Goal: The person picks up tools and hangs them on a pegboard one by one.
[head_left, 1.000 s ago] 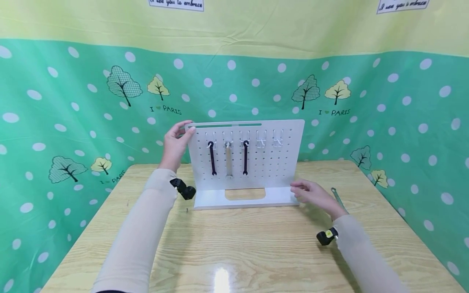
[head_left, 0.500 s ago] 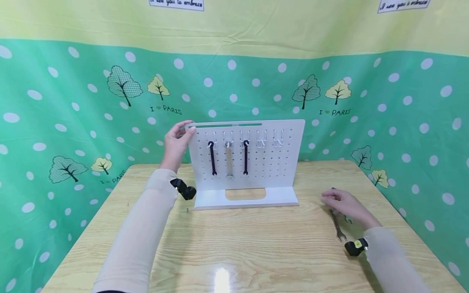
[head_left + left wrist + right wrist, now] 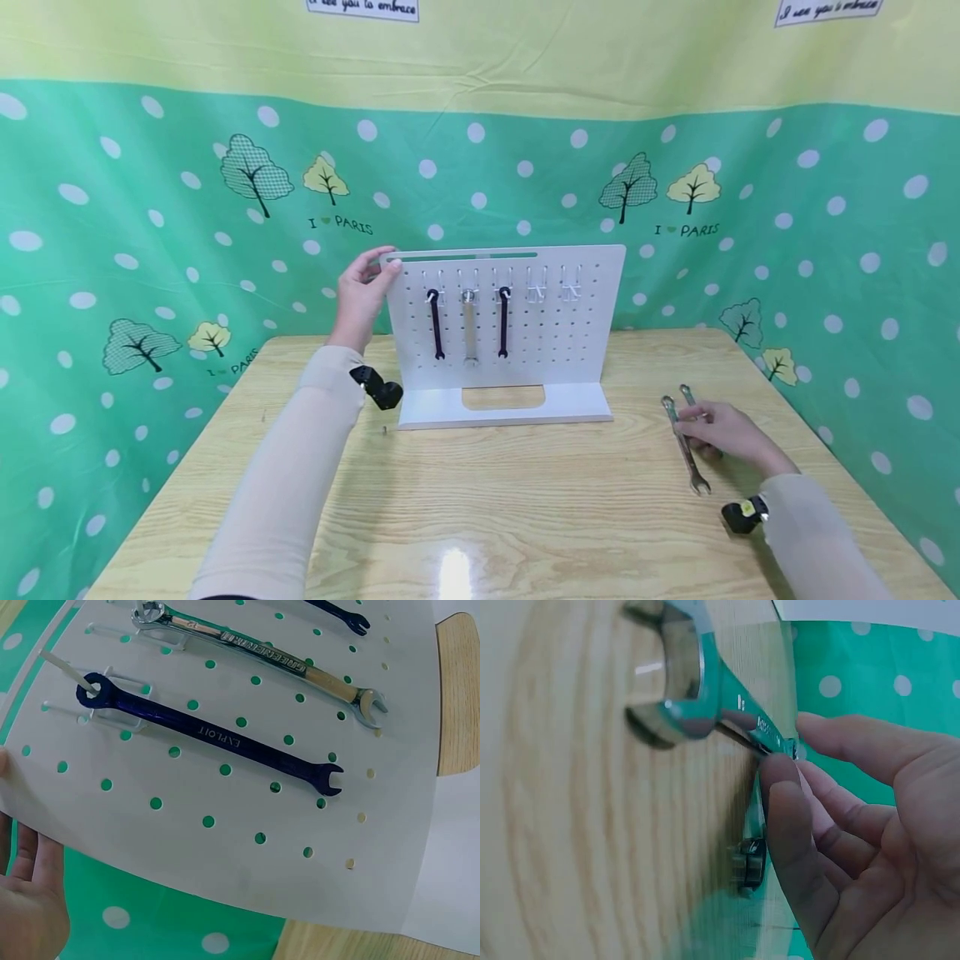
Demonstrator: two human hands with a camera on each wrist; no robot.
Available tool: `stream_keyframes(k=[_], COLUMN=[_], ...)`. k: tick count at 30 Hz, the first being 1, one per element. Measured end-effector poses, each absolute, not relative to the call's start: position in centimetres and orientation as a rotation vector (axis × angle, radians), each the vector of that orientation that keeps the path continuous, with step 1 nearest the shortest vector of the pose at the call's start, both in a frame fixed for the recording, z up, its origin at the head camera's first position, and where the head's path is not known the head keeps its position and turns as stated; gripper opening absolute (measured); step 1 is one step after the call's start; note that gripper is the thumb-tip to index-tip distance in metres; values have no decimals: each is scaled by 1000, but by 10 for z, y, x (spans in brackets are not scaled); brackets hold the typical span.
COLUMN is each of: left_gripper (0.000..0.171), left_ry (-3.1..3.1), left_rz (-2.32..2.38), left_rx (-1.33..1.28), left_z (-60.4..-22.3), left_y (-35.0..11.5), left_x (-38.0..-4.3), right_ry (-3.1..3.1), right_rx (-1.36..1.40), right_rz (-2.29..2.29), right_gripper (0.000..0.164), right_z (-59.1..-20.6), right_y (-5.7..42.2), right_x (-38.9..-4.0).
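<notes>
My left hand (image 3: 360, 300) grips the upper left corner of a white pegboard stand (image 3: 562, 342), thumb in front and fingers behind. Three combination wrenches hang on its hooks: a dark blue wrench (image 3: 217, 735), a chrome wrench (image 3: 262, 651) and another dark wrench (image 3: 503, 325). On the right of the table my right hand (image 3: 731, 433) pinches a silver combination wrench (image 3: 684, 446) by its shaft; its open end (image 3: 682, 712) points toward the right wrist camera. A second silver wrench (image 3: 686, 392) lies just beyond, partly hidden by the hand.
Two hooks (image 3: 553, 292) on the pegboard's right side hold no wrench. A small object (image 3: 385, 430) lies on the wooden table (image 3: 480, 500) left of the stand's base. A green polka-dot curtain (image 3: 480, 167) hangs behind and at both sides.
My right hand has moved from the stand's lower right corner rightward to the silver wrenches, and its fingers have come onto one. The left hand stays on the pegboard corner.
</notes>
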State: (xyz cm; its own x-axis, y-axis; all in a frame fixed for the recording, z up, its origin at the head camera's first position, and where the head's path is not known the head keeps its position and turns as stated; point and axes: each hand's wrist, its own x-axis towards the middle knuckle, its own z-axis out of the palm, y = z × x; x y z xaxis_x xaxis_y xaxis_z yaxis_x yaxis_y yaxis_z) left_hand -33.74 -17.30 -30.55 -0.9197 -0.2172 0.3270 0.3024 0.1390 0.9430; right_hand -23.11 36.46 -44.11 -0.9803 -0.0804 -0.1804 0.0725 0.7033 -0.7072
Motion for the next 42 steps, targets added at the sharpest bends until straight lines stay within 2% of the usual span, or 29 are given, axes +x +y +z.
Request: stream_keyframes(k=[4,11,30,42], left_gripper=[40,39,37,39], left_ry=[-2027,-2030,-2004,-2001], left_rz=[-1828,-1833,-1859,-1870], left_rx=[-89,-83,-83,-84], left_z=[-306,-307,-306,-307], left_y=[-172,-172,-172,-172], left_x=[-338,-339,-338,-338], right_ry=[2696,2708,2727,2739], right_rx=[25,68,94,52], right_rz=[-1123,-1027,-940,-957], right_gripper=[47,29,39,33], right_z=[-442,-439,-445,-440], right_y=[366,360,354,346], right_x=[-231,-231,-238,-236])
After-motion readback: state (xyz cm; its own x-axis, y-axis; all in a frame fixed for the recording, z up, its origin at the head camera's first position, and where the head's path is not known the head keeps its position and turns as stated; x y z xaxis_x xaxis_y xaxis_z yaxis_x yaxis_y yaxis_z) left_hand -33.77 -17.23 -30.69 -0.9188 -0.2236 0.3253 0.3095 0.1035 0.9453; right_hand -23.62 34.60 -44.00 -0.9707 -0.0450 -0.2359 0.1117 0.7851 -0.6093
